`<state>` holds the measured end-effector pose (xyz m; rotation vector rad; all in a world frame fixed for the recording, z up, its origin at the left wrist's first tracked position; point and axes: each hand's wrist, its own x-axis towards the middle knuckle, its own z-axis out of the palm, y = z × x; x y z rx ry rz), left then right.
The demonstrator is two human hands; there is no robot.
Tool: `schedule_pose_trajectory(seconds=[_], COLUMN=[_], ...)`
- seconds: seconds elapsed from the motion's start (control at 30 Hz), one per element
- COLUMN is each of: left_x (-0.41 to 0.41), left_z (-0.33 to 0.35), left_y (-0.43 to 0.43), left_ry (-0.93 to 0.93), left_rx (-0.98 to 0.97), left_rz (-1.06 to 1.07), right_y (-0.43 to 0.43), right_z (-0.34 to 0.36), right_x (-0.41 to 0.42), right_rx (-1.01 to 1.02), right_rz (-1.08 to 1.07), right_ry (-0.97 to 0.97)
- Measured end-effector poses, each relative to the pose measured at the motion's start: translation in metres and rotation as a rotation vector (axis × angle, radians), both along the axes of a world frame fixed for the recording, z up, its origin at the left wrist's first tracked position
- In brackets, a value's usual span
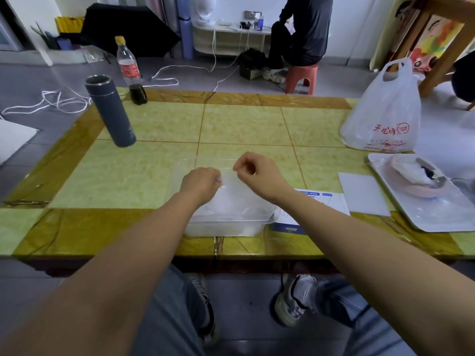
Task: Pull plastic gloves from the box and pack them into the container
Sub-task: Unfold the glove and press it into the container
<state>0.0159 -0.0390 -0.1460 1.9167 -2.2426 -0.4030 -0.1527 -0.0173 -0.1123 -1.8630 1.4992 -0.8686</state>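
Note:
A clear plastic container (pixel 226 223) sits at the near edge of the table, with crumpled clear gloves inside. A thin transparent plastic glove (pixel 231 182) is stretched above it between my hands. My left hand (pixel 201 182) pinches the glove's left edge. The fingers of my right hand (pixel 253 169) are closed on its right edge. The glove box (pixel 321 201), white with blue print, lies flat just right of the container, partly under my right forearm.
A grey thermos (pixel 110 111) and a cola bottle (pixel 131 70) stand at the far left. At the far right is a white plastic bag (pixel 383 111), and nearer a white tray (pixel 424 194) with pink items and a white card (pixel 363 192). A person sits on a stool beyond the table.

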Motion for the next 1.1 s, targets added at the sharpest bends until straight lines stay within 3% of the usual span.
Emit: schedule_pose_trajectory(seconds=[0.13,0.3,0.37,0.5,0.67,0.87,1.0,1.1], left_x=[-0.002,-0.005,-0.013,-0.024,-0.010,-0.002,-0.005,-0.008], left_z=[-0.008,-0.001,0.004,-0.014,-0.035,-0.036,-0.018,0.002], left_y=[-0.002,0.004,0.006,0.003,-0.006,-0.006,-0.005,0.002], left_ry=[-0.066,-0.115,-0.045,-0.207,-0.192,-0.242,-0.169,-0.153], left_rx=[0.011,-0.317,-0.241,0.343,0.704,0.766,0.726,0.561], left_rz=[-0.055,-0.159,-0.170,-0.103,0.164,0.191,0.170,0.155], right_y=[-0.006,-0.015,-0.018,-0.021,-0.027,-0.028,-0.025,-0.025], right_z=[-0.029,-0.050,-0.053,-0.054,-0.062,-0.062,-0.048,-0.035], right_x=[0.009,0.017,0.018,0.015,0.012,0.016,0.014,0.009], right_rx=[0.559,0.714,0.761,0.828,0.814,0.795,0.801,0.583], right_rz=[0.198,0.223,0.204,0.169,0.081,0.113,0.074,-0.002], right_ry=[0.330,0.373,0.334,0.272,0.345,0.531,0.283,0.070])
